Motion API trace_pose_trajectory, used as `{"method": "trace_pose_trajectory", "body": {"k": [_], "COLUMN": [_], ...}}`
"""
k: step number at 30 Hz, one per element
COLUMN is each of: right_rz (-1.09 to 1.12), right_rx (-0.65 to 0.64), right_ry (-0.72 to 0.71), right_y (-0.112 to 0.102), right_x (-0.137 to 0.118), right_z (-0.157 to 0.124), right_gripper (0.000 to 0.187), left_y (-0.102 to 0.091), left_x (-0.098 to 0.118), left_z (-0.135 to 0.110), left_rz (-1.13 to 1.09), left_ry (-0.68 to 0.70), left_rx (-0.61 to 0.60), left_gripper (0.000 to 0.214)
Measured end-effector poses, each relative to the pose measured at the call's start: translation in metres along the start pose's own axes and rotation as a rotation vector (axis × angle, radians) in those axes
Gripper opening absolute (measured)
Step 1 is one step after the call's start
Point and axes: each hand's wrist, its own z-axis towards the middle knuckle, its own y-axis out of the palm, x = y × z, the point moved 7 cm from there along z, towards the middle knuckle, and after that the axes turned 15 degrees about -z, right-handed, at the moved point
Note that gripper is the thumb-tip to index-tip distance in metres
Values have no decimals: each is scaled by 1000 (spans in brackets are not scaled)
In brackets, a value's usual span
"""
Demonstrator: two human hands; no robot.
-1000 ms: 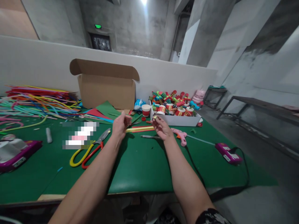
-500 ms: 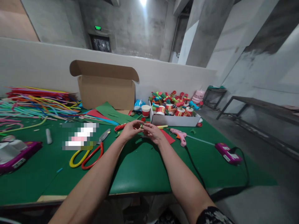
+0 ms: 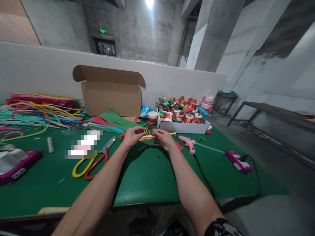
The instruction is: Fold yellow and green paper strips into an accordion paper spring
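A small yellow-and-green folded paper spring (image 3: 149,132) is stretched between my two hands above the green table. My left hand (image 3: 133,136) pinches its left end. At the other end, my right hand (image 3: 164,138) holds it between thumb and fingers. Just beneath the hands lie yellow and red paper strips (image 3: 145,138), partly hidden by my fingers. A red-and-white paper cup (image 3: 153,117) stands a little beyond them. Right of my right hand rests a pink glue gun (image 3: 187,143).
Big scissors (image 3: 96,160) with one yellow and one red handle lie left. Colourful pipe cleaners (image 3: 41,109) pile up behind. A white box (image 3: 183,127) of paper-cup crafts stands at the back right. Purple power strips (image 3: 238,161) flank the table; the glue gun's cord hangs over its front edge.
My hands have moved slightly apart. The paper spring, bunched up and mostly hidden between my fingers before, is now drawn out and visible.
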Motion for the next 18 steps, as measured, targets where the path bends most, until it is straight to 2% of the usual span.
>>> {"method": "trace_pose_trajectory", "body": {"k": [4, 9, 15, 18], "right_rz": [-2, 98, 127, 109], "right_rx": [40, 36, -103, -203], "right_ry": [-6, -38, 117, 135], "right_y": [-9, -11, 7, 21], "right_x": [-3, -11, 1, 4], "right_z": [2, -1, -6, -9], "right_gripper": [26, 26, 48, 51], "left_y": [-7, -10, -5, 1], "left_x": [-2, -1, 4, 3], "left_z": [1, 0, -2, -4], "left_rz": [-76, -227, -261, -215], "left_ry": [-37, -52, -41, -49], "left_rx": [63, 76, 20, -16], "left_gripper": [32, 41, 40, 39]}}
